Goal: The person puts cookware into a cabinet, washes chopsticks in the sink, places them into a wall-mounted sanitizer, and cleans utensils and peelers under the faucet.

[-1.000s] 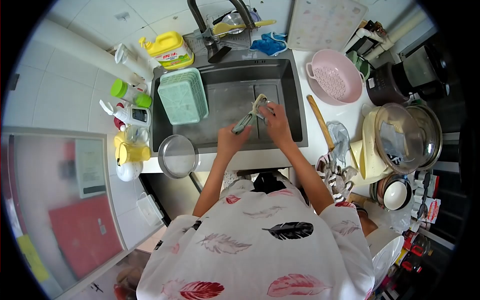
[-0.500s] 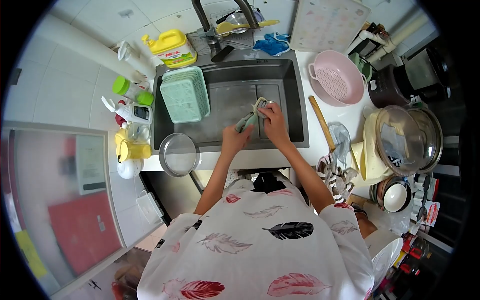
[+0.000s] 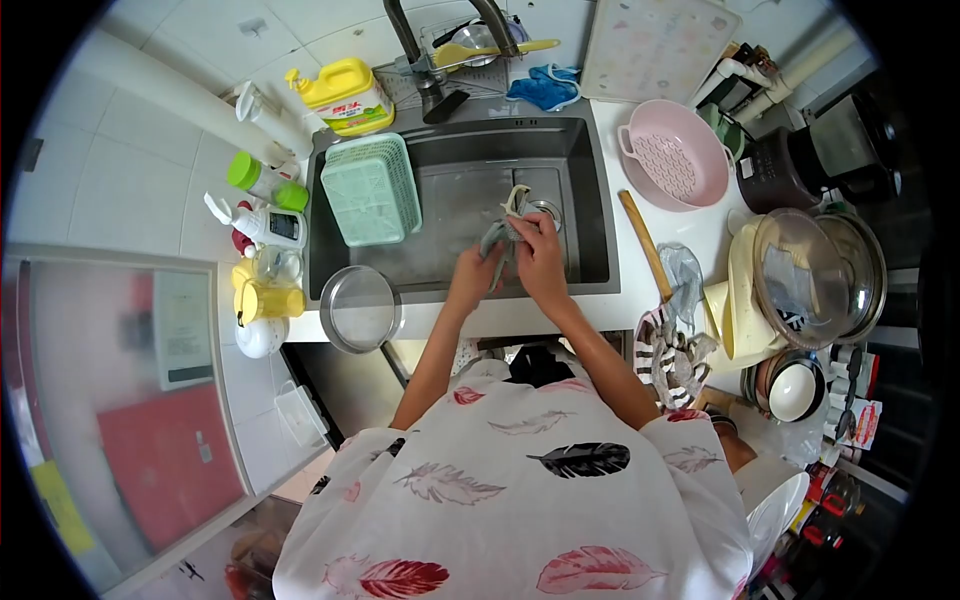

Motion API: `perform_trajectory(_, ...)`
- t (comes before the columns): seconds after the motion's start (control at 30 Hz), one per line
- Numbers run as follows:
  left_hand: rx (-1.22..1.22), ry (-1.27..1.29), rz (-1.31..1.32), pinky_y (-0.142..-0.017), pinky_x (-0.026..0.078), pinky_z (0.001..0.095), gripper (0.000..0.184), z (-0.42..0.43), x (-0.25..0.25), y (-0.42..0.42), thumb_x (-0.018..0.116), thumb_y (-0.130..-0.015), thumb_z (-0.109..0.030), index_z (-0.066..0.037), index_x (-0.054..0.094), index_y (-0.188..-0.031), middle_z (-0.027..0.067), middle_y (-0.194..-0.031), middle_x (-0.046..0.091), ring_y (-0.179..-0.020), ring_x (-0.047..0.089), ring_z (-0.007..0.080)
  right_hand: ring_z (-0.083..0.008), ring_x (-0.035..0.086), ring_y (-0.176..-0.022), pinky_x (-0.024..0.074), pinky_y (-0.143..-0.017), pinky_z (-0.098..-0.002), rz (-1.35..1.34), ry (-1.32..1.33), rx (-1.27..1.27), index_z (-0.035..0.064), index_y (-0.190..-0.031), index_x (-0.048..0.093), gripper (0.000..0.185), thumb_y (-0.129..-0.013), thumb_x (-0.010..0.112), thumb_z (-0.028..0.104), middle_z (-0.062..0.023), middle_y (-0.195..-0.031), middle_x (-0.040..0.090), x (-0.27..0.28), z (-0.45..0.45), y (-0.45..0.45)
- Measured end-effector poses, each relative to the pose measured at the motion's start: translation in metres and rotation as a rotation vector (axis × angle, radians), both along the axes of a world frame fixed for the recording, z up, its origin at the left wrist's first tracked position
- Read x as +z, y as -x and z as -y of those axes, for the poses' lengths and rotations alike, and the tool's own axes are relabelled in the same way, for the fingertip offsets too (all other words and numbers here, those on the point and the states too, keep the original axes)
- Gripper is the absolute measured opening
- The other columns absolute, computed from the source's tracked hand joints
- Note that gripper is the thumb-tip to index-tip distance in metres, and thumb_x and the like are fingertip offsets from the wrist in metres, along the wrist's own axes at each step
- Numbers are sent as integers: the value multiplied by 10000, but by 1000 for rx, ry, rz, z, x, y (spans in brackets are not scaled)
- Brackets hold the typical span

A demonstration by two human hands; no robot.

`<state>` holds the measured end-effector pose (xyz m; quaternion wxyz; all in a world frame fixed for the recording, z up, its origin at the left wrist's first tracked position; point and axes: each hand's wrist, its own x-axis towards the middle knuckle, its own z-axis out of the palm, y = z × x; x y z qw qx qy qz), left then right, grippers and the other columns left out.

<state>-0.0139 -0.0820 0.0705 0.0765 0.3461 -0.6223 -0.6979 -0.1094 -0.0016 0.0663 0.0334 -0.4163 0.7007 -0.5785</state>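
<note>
Over the front of the dark sink (image 3: 330,275), both my hands hold a crumpled grey-green cloth (image 3: 495,236) with a cream band at its upper end. My left hand (image 3: 474,277) grips its lower left part, the fingers closed on it. Just to the right, my right hand (image 3: 541,258) pinches the cloth below the cream band. Folds and fingers hide much of its shape, so what kind of cloth it is I cannot make out. Behind my right hand shows the round drain (image 3: 547,211).
Mint-green baskets (image 3: 365,190) stand in the sink's left side, below the faucet (image 3: 430,95). A clear round container (image 3: 358,308) sits at the front-left edge. To the right are a pink colander (image 3: 675,155), a wooden stick (image 3: 645,243) and stacked bowls (image 3: 790,390). Bottles (image 3: 345,95) line the left.
Both hands have shifted slightly, the right one lower and toward me. The cloth is bunched differently, with more of it hanging between the hands, and the drain is now more exposed.
</note>
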Motion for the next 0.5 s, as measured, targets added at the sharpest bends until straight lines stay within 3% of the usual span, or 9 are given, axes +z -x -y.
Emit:
perform_trajectory(0.27, -40, 68, 52, -368, 357, 238, 257, 6, 8, 1, 453, -851, -262, -25, 513, -771, 29, -554, 504, -419, 475, 97, -246, 510, -746, 414, -620, -281, 93, -24, 54, 14, -951, 563, 343, -657, 439, -112, -123, -881, 463, 16, -3, -3)
perform_trajectory(0.33, -43, -33, 126, -366, 357, 237, 233, 6, 6, 0, 453, -845, -238, -22, 513, -782, 38, -574, 517, -418, 477, 104, -249, 513, -742, 421, -604, -288, 46, -6, -47, 25, -935, 573, 347, -644, 442, -113, -121, -872, 470, 9, -7, 2)
perform_trajectory(0.5, -5, -164, 103, -360, 356, 240, 217, 4, 4, 0, 448, -839, -228, -25, 511, -796, 43, -600, 528, -419, 474, 104, -268, 505, -760, 428, -615, -323, -232, -73, 48, 42, -927, 576, 317, -631, 527, -58, -115, -883, 484, 0, -14, -6)
